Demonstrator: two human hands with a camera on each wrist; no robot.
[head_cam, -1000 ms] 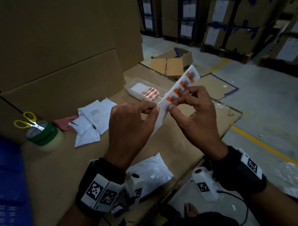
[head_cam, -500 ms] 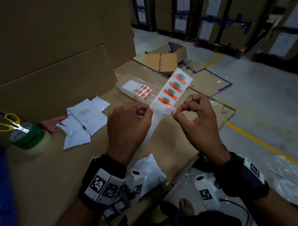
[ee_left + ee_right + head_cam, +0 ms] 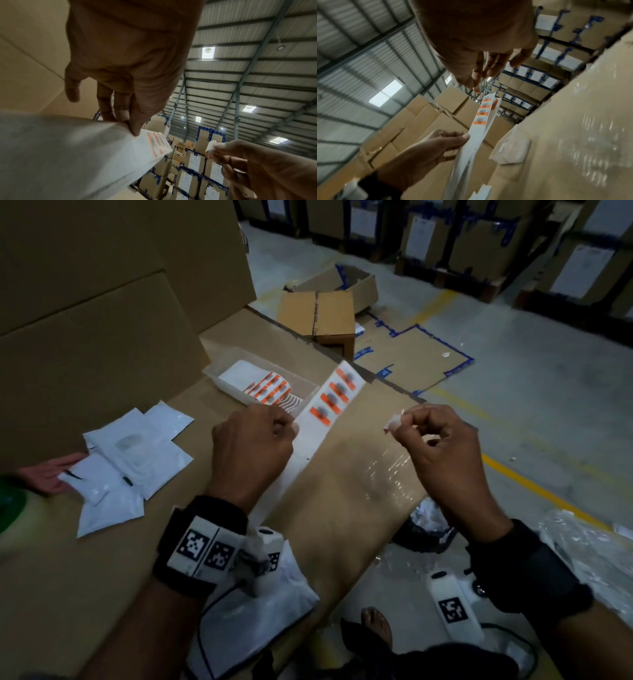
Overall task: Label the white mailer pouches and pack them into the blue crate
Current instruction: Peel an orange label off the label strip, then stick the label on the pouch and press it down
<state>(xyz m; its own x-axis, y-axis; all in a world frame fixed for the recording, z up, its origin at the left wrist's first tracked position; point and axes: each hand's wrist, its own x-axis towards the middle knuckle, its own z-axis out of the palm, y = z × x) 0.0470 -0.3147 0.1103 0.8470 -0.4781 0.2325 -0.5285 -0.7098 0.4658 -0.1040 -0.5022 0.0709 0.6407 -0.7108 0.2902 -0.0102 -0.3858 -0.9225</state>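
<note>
Right hand (image 3: 442,453) fingers (image 3: 416,415) pinch one small white-and-orange peeled sticker label (image 3: 394,424), held in the air, well apart from everything. Left hand (image 3: 251,446) fingers are curled tight round the long white backing strip with orange barcode labels (image 3: 330,398), strip angled up over the desk.

Risks, as I judge them:
- Label is tiny and hangs from one edge; the adhesive side can fold onto itself or stick to a fingertip. Then it's wasted or goes on creased.
- Nearest flat white plastic mailer pouch (image 3: 260,607) sits under the left wrist at the near desk edge, partly overhanging. A wrist bump could knock it to the floor.
- Other white pouches (image 3: 133,460) lie overlapped in a pile at the left; a one-handed press may shift them, so the label lands skewed.
- Strip tail dangles loose and could catch the clear plastic tray of label sheets (image 3: 222,371) behind it.
- Shiny film on the cardboard desk top (image 3: 342,484): pouches may slide.

Blue crate isn't in view now.
</note>
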